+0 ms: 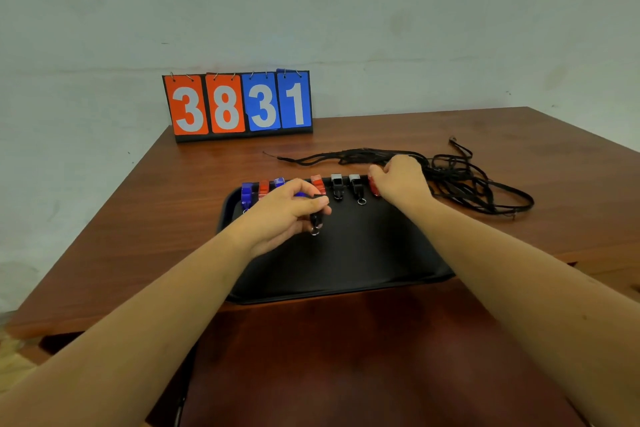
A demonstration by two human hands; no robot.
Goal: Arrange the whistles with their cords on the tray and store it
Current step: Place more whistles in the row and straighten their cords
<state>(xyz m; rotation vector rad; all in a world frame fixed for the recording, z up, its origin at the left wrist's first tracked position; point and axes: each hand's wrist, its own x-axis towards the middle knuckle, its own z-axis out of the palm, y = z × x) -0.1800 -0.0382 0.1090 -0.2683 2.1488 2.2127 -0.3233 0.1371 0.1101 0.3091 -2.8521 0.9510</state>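
A brown wooden table (346,357) runs back to a pale wall. Bare wood lies in front of and to the left of a black rectangular tray (346,260), whose near half is also bare. A flip scoreboard reading 38 31 (239,106) stands at the table's far edge.

A row of plastic whistles (336,185) lines the tray's far edge: blue, red and blue at the left, then red, two black, and a last red whistle (374,186) at the right end.

The left hand (280,210) is over the tray's left part. Its thumb and fingers pinch a black whistle with a metal ring (316,219) just in front of the row; whether that whistle touches the tray cannot be told.

The right hand (401,184) curls its fingers round the last red whistle. A tangle of black cords (460,180) lies on the wood, off the tray, just beyond and to the right of that hand.
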